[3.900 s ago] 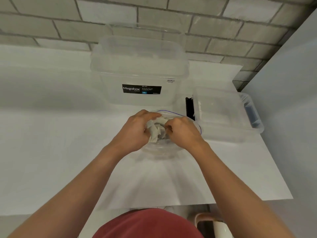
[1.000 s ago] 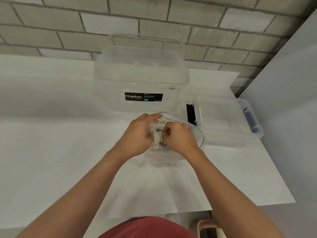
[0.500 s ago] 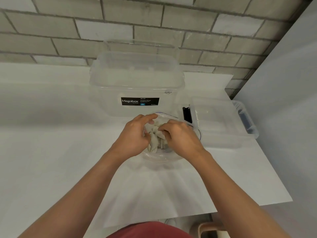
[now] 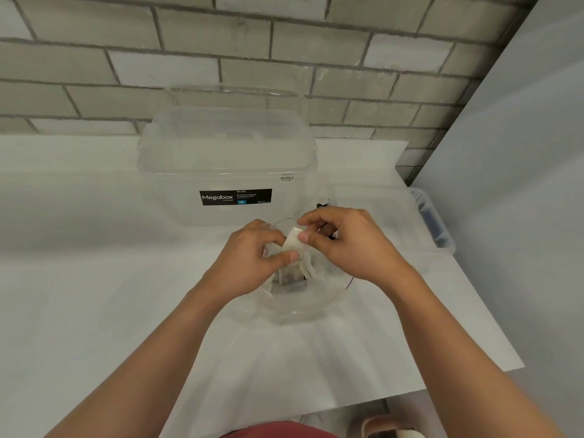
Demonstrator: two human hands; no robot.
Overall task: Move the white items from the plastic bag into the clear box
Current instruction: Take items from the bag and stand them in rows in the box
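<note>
One small white item (image 4: pixel 293 242): being pinched by the right hand (image 4: pixel 350 248) above the crumpled clear plastic bag (image 4: pixel 305 303).
Left hand (image 4: pixel 245 263): gripping the bag's edge.
Large clear plastic box (image 4: pixel 221 159): standing just behind.

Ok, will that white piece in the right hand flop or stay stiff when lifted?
Probably light: the right hand holds the white piece with just a pinch. Likely thin and floppy: the other pieces in the plastic bag lie bent. The bag looks limp, so it may drag along.
</note>
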